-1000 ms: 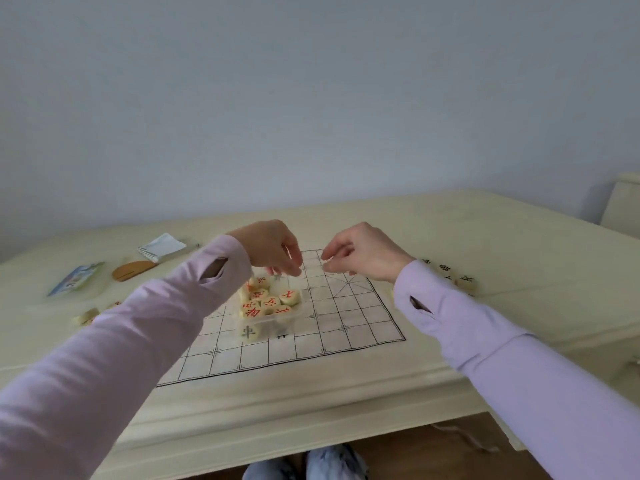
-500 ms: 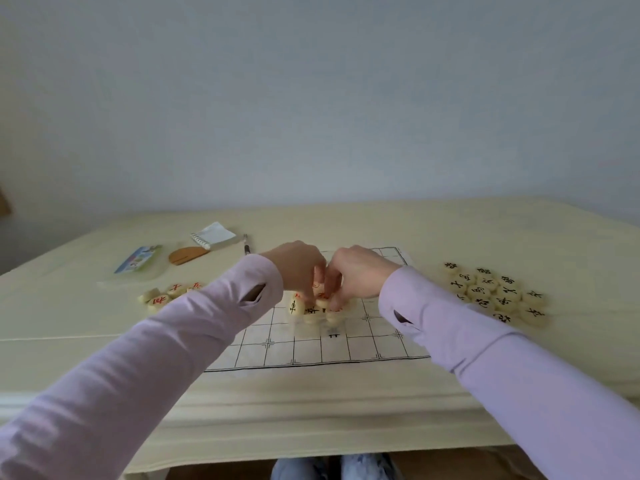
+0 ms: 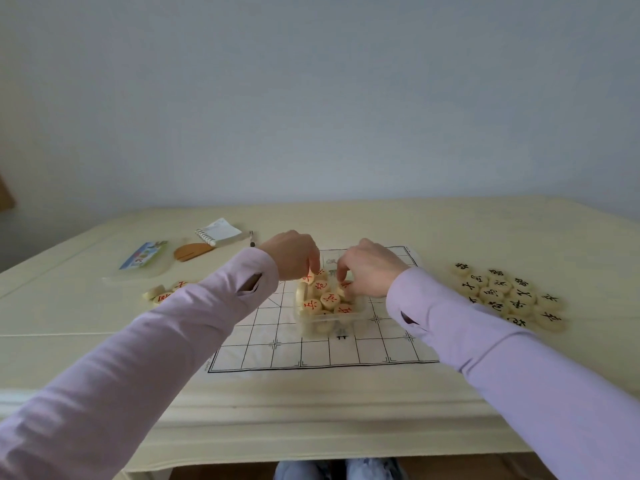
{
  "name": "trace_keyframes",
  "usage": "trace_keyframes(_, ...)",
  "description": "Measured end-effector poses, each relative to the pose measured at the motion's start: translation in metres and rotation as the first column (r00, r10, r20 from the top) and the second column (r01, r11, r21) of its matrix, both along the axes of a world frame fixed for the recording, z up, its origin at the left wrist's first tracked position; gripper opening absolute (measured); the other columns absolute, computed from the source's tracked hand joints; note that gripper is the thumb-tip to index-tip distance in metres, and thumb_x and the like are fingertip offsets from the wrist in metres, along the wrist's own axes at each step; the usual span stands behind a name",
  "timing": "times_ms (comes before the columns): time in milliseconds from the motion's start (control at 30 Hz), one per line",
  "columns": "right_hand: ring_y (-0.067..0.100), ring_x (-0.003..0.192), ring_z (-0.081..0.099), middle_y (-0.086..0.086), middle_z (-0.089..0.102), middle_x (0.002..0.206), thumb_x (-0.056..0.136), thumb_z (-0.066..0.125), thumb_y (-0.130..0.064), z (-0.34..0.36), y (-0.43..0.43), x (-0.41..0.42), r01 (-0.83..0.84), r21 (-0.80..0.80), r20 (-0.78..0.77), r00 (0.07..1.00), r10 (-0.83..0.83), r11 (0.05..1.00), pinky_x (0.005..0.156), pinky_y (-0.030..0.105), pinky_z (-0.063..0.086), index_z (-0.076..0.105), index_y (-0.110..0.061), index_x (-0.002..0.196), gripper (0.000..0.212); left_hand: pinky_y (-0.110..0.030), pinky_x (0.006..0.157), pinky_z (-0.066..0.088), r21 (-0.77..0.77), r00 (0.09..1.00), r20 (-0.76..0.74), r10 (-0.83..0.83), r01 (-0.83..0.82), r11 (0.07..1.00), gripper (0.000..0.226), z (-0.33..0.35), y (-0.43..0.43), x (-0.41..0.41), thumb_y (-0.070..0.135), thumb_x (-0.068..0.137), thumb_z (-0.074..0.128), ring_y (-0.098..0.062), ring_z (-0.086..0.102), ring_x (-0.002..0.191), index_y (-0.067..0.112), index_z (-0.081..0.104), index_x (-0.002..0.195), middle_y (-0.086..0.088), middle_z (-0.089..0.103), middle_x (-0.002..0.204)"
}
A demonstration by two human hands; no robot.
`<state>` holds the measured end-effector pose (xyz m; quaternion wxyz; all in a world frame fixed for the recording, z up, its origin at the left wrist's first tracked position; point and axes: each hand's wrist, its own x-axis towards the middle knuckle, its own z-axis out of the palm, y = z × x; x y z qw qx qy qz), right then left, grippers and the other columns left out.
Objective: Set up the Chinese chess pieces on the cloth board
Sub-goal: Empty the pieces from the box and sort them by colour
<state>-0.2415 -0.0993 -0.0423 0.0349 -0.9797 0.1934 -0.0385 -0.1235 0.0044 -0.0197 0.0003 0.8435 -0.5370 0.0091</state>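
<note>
A white cloth board (image 3: 311,355) with a black grid lies on the cream table. A clear plastic box (image 3: 329,320) stands on its middle, holding several round cream pieces with red characters (image 3: 329,299). My left hand (image 3: 292,254) reaches down into the box's far left corner, fingertips pinched on a tilted red piece (image 3: 309,278). My right hand (image 3: 370,268) dips into the far right side, fingers curled around another red piece (image 3: 346,286). A pile of black-lettered pieces (image 3: 509,296) lies right of the board. A few red pieces (image 3: 162,295) lie left of it, partly hidden by my sleeve.
At the back left of the table are a small spiral notebook (image 3: 218,232), a pen (image 3: 252,239), an orange-brown flat object (image 3: 192,251) and a colourful card on a clear lid (image 3: 143,258). The table's front edge (image 3: 311,420) runs just below the board.
The view has swung left and steadied, bringing the black pile into sight. Both hands came down from above the board into the box and closed on red pieces.
</note>
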Motion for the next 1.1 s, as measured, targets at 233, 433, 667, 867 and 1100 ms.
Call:
trace_keyframes(233,0.009,0.083,0.055,-0.005,0.068,0.094,0.078,0.073,-0.029,0.007,0.017,0.003,-0.191,0.243,-0.042,0.977,0.207,0.951,0.064,0.016,0.04,0.074,-0.018,0.097,0.022,-0.025,0.077,0.041,0.008,0.999,0.021,0.026,-0.026,1.0,0.026,0.001,-0.006,0.009,0.019,0.084,0.066,-0.019,0.059,0.106,0.021,0.066,0.109,0.003,0.066,0.11)
trace_keyframes(433,0.017,0.09,0.059,-0.006,0.062,0.09,0.08,0.07,-0.029,0.009,0.027,0.009,-0.187,0.152,-0.132,0.969,0.208,0.97,0.078,0.028,0.047,0.073,-0.019,0.095,0.019,-0.025,0.08,0.031,0.08,0.979,0.206,-0.006,-0.011,0.997,0.03,-0.016,-0.025,0.018,0.025,0.083,0.066,-0.023,0.049,0.115,0.019,0.062,0.112,-0.002,0.063,0.114)
trace_keyframes(667,0.013,0.087,0.052,-0.003,0.064,0.1,0.083,0.066,-0.019,0.008,0.024,0.008,-0.172,0.184,-0.197,0.958,0.208,0.968,0.074,0.023,0.041,0.071,-0.018,0.099,0.018,-0.031,0.085,0.049,0.024,0.999,-0.018,0.031,-0.03,0.999,0.021,0.002,-0.025,0.026,0.027,0.08,0.07,-0.02,0.061,0.1,0.017,0.071,0.098,0.0,0.068,0.103)
trace_keyframes(867,0.011,0.082,0.055,-0.015,0.054,0.074,0.071,0.08,-0.026,0.018,0.013,0.004,-0.123,0.313,-0.086,0.984,0.157,0.942,0.074,0.024,0.045,0.069,-0.02,0.094,0.026,-0.029,0.08,0.048,-0.114,0.992,-0.078,0.099,-0.107,0.988,0.02,0.007,-0.019,0.039,0.028,0.085,0.065,-0.022,0.062,0.099,0.016,0.07,0.1,-0.004,0.069,0.103)
trace_keyframes(1100,0.014,0.094,0.058,0.0,0.069,0.108,0.081,0.071,-0.027,0.016,-0.007,0.007,-0.003,0.379,0.106,0.994,-0.04,0.925,0.078,0.025,0.042,0.072,-0.017,0.104,0.025,-0.027,0.077,0.048,-0.059,0.98,-0.197,0.03,-0.043,0.997,0.018,-0.002,-0.023,0.033,0.024,0.087,0.06,-0.012,0.06,0.078,0.017,0.073,0.098,0.0,0.073,0.098)
